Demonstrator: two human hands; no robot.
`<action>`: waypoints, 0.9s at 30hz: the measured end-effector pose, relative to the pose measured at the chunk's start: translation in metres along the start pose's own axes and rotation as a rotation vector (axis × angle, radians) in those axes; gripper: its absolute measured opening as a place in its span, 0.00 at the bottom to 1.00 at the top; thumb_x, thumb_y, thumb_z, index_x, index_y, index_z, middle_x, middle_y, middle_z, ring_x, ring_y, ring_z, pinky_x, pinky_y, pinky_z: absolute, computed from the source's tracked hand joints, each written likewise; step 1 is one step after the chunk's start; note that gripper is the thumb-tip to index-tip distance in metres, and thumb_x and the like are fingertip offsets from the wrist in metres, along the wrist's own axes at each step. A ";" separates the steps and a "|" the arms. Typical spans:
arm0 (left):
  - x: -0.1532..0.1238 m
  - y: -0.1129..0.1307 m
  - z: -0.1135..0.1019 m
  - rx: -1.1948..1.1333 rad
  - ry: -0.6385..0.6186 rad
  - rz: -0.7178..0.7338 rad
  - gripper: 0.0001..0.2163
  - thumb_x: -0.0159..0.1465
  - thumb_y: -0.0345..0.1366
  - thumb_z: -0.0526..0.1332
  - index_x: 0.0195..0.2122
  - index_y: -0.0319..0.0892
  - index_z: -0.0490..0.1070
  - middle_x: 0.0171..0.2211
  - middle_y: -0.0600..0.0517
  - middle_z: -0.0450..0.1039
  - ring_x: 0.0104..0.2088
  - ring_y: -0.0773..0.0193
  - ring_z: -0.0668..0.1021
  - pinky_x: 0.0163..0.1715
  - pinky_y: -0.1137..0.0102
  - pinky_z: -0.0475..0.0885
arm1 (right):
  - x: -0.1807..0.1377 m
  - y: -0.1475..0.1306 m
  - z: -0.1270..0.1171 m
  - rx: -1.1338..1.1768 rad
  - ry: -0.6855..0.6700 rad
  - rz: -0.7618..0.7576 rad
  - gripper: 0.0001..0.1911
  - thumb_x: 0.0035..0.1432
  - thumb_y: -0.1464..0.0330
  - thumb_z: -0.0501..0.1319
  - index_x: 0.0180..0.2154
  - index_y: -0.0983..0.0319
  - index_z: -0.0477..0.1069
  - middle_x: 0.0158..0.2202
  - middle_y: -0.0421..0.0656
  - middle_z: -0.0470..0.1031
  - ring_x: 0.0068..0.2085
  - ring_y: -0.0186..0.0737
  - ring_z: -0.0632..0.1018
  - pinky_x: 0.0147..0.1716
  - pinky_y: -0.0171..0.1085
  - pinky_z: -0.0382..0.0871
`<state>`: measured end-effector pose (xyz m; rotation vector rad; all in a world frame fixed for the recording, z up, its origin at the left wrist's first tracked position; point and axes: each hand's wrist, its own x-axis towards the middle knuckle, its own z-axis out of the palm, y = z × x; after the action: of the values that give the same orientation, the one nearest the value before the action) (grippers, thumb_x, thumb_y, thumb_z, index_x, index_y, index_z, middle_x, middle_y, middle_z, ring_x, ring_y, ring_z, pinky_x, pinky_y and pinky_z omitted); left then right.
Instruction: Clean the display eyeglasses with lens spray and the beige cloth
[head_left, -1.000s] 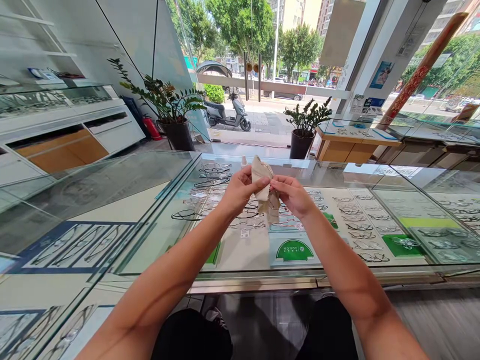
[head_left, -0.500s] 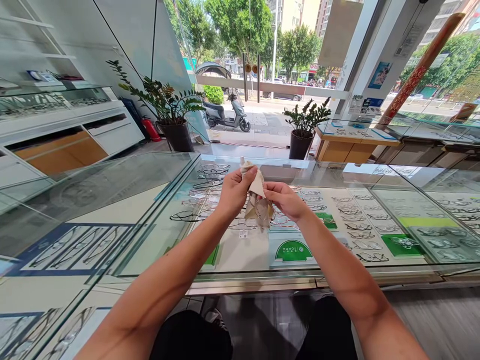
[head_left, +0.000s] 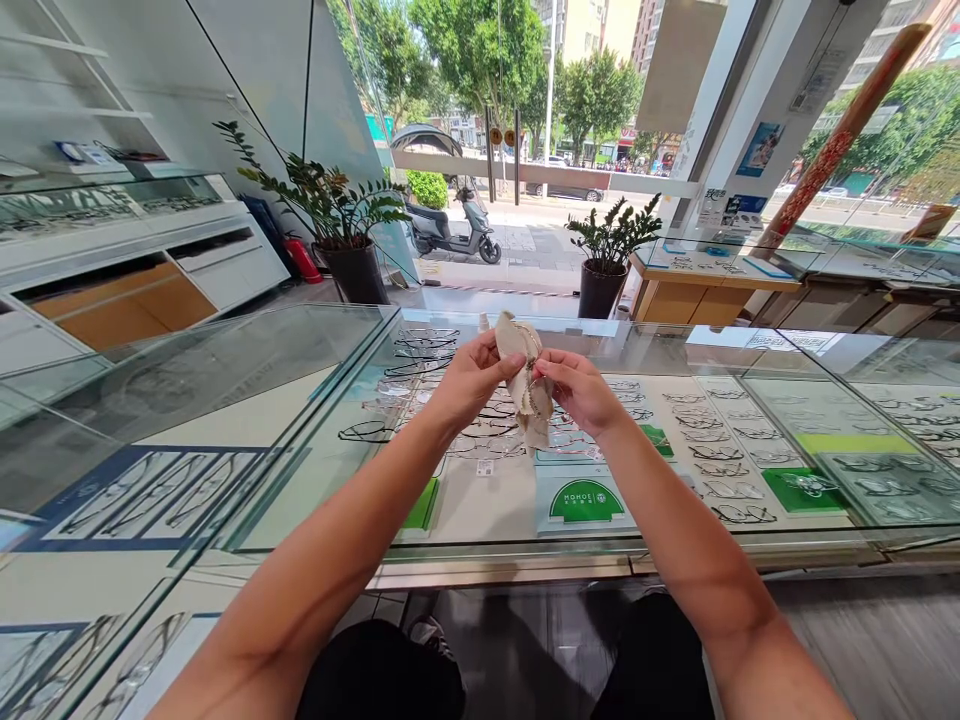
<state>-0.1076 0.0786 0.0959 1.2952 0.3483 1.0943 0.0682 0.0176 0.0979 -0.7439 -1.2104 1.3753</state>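
Both hands are raised above a glass display counter. My left hand pinches the upper part of a beige cleaning cloth. My right hand grips the same cloth from the right side, its fingers closed. A thin pair of glasses is wrapped in the cloth, only slivers of its frame showing between the folds. Beneath the glass lie rows of spectacle frames on white trays.
A green sign sits inside the counter below my hands. A second glass counter joins at the left. Two potted plants stand by the shop window, with a scooter outside. My dark-trousered knees are below.
Over the second the cloth was rubbed and shifted between my fingers: the hands lifted slightly, then settled back. The cloth is now bunched higher between both hands.
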 end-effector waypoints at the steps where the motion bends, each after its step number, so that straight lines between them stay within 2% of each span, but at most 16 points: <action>1: 0.000 0.000 0.000 0.001 0.007 -0.003 0.24 0.52 0.46 0.84 0.43 0.41 0.81 0.39 0.47 0.84 0.37 0.60 0.83 0.40 0.67 0.78 | 0.000 0.001 0.001 0.008 -0.010 0.010 0.24 0.52 0.48 0.78 0.30 0.60 0.76 0.26 0.37 0.70 0.27 0.33 0.66 0.26 0.35 0.58; 4: -0.002 -0.002 -0.002 0.041 0.057 -0.015 0.23 0.51 0.46 0.84 0.41 0.41 0.81 0.35 0.49 0.82 0.32 0.63 0.80 0.35 0.69 0.76 | -0.001 0.005 0.004 0.014 -0.058 0.032 0.25 0.52 0.48 0.79 0.30 0.60 0.74 0.26 0.37 0.69 0.27 0.33 0.66 0.27 0.35 0.60; 8: -0.006 -0.001 -0.001 0.141 0.152 0.014 0.23 0.52 0.53 0.82 0.32 0.41 0.78 0.25 0.54 0.75 0.23 0.68 0.72 0.25 0.72 0.67 | -0.001 0.014 0.007 -0.016 -0.137 0.028 0.26 0.50 0.48 0.80 0.31 0.59 0.75 0.29 0.37 0.71 0.31 0.35 0.69 0.33 0.36 0.65; 11: -0.007 0.000 0.002 0.166 0.187 0.043 0.26 0.56 0.60 0.79 0.27 0.41 0.75 0.22 0.55 0.71 0.20 0.69 0.67 0.22 0.71 0.61 | -0.001 0.016 0.008 -0.043 -0.170 0.026 0.27 0.49 0.47 0.80 0.31 0.59 0.75 0.30 0.38 0.72 0.33 0.37 0.70 0.36 0.37 0.65; 14: -0.005 -0.001 0.003 0.142 0.195 0.075 0.28 0.58 0.63 0.76 0.25 0.41 0.74 0.21 0.54 0.71 0.21 0.69 0.67 0.22 0.70 0.61 | -0.001 0.012 0.008 -0.052 -0.155 0.008 0.27 0.50 0.46 0.80 0.30 0.60 0.74 0.31 0.38 0.72 0.33 0.36 0.69 0.34 0.36 0.63; 18: -0.001 -0.003 0.003 0.029 0.127 0.059 0.25 0.56 0.59 0.79 0.32 0.41 0.78 0.28 0.51 0.77 0.28 0.65 0.76 0.31 0.69 0.72 | -0.002 0.003 0.005 -0.029 -0.057 -0.007 0.25 0.52 0.48 0.79 0.29 0.59 0.73 0.29 0.37 0.69 0.30 0.35 0.65 0.30 0.35 0.60; 22: -0.003 0.000 0.004 -0.008 0.064 0.028 0.25 0.53 0.48 0.83 0.46 0.41 0.81 0.38 0.48 0.84 0.37 0.61 0.82 0.41 0.68 0.77 | 0.000 0.000 0.002 -0.005 0.034 -0.050 0.24 0.51 0.48 0.79 0.31 0.59 0.77 0.31 0.39 0.73 0.31 0.35 0.69 0.32 0.36 0.64; 24: -0.004 0.001 0.004 -0.004 0.075 0.043 0.25 0.52 0.43 0.84 0.48 0.41 0.81 0.40 0.49 0.84 0.37 0.62 0.83 0.41 0.70 0.77 | 0.001 0.002 0.003 0.009 0.051 -0.055 0.24 0.50 0.48 0.80 0.31 0.59 0.78 0.31 0.39 0.74 0.32 0.35 0.70 0.33 0.36 0.65; 27: -0.006 0.002 0.005 0.013 0.112 0.044 0.25 0.51 0.41 0.85 0.47 0.40 0.81 0.39 0.49 0.84 0.36 0.63 0.82 0.39 0.71 0.78 | 0.001 0.007 0.004 0.008 0.021 -0.024 0.24 0.50 0.49 0.81 0.30 0.60 0.78 0.29 0.38 0.73 0.31 0.34 0.69 0.32 0.35 0.64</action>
<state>-0.1075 0.0703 0.0968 1.2614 0.4129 1.2058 0.0625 0.0182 0.0929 -0.7347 -1.1935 1.3490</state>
